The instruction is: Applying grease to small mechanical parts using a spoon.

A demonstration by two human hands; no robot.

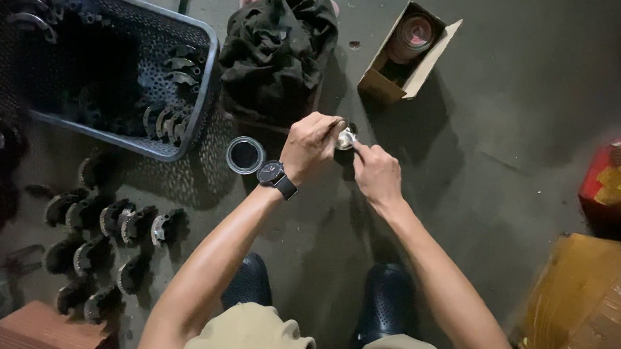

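Observation:
My left hand [311, 144], with a black wristwatch [276, 176] on the wrist, and my right hand [377, 173] meet over the concrete floor. Together they pinch a small shiny metal part [346, 137] between the fingertips. Just left of the left hand a round open tin [245, 155] with dark contents sits on the floor. Several dark curved metal parts [116, 238] lie in rows on the floor at the lower left. My two dark shoes [387, 301] show below the arms.
A grey perforated plastic crate [198, 103] at the upper left holds more curved parts. A heap of dark cloth [279, 47] lies on a pink tray. An open cardboard box [408, 51] stands behind, brown cartons [589, 314] at the right, a brick [42, 330] lower left.

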